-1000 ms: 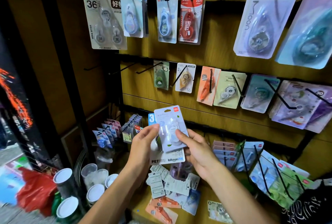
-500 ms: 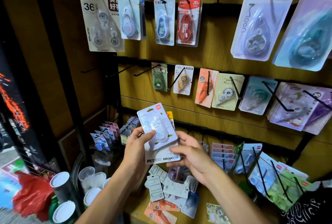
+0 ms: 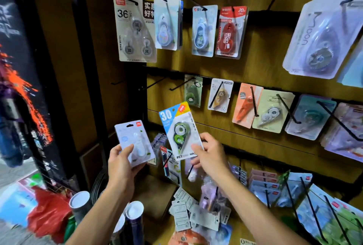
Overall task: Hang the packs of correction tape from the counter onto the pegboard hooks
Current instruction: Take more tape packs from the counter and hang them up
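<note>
In the head view, the left hand (image 3: 121, 163) is gripping a pale lilac pack (image 3: 134, 142) of correction tape by its lower edge, thumb lying across the front of the blister and the other fingers curled behind the card. The pack is tilting slightly leftward, held up in front of the dark left frame of the display. Just to its right, the right hand (image 3: 211, 155) is pinching a blue-and-yellow pack (image 3: 179, 130) marked "30" at its lower right corner, thumb on the front and fingers wrapped behind; this pack is holding a green tape dispenser and is standing nearly upright, its top reaching toward the middle row of hooks. The two packs are sitting apart, with a narrow gap between them.

Beyond the hands, the wooden pegboard (image 3: 261, 68) is carrying rows of black hooks, most of them already bearing packs. Two bare hooks (image 3: 177, 85) are jutting out at the left end of the middle row, above the blue-and-yellow pack. Lower and nearer, the counter (image 3: 155, 191) is bearing a loose heap of packs (image 3: 196, 213) below the right forearm. At the near left, several rolled tubes (image 3: 135, 217) are standing upright.
</note>
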